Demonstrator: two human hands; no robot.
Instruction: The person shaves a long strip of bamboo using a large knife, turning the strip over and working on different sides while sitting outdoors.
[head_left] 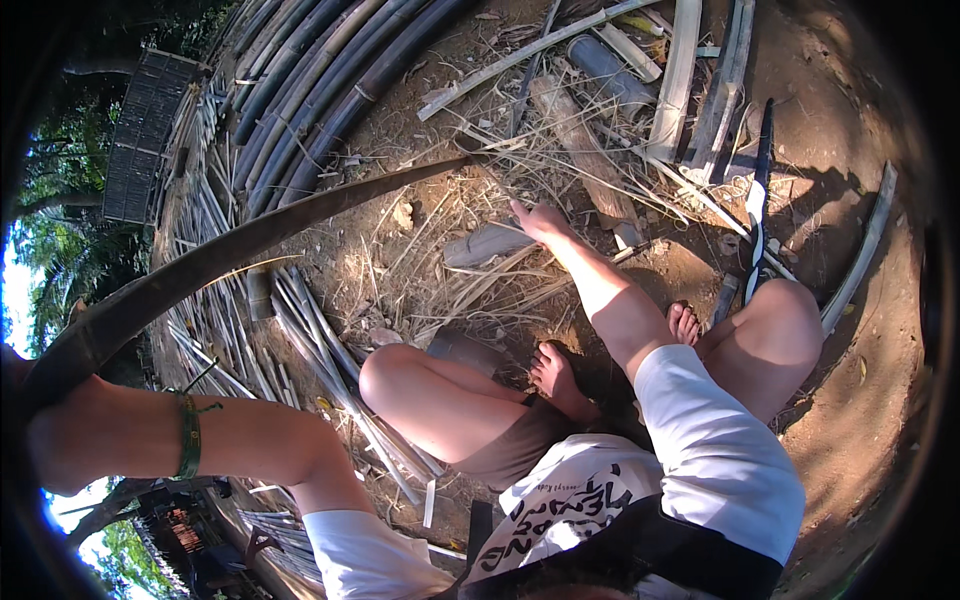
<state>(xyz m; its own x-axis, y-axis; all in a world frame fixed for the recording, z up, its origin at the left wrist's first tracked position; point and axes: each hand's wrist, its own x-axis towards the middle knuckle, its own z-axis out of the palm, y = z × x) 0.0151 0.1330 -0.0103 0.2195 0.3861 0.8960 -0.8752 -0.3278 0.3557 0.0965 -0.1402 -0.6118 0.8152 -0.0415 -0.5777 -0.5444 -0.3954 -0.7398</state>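
At the far left, my left hand (62,435) is raised and closed around one end of a long, dark bamboo strip (270,222). The strip slants across the view, and its far end narrows above the littered ground. My right hand (540,222) is stretched forward near that far end, its fingers drawn together. A thin pale sliver seems to run from the fingertips toward the strip, too fine to be sure of. Just under the right hand lies a short bamboo piece (487,245) among loose shavings (490,290).
Dark bamboo poles (320,100) are stacked at the back left, with thin split sticks (325,340) beside my knee. Split bamboo lengths (675,80) and a wooden block (585,155) lie ahead. A long knife (756,215) rests by my right knee, near a curved strip (862,250).
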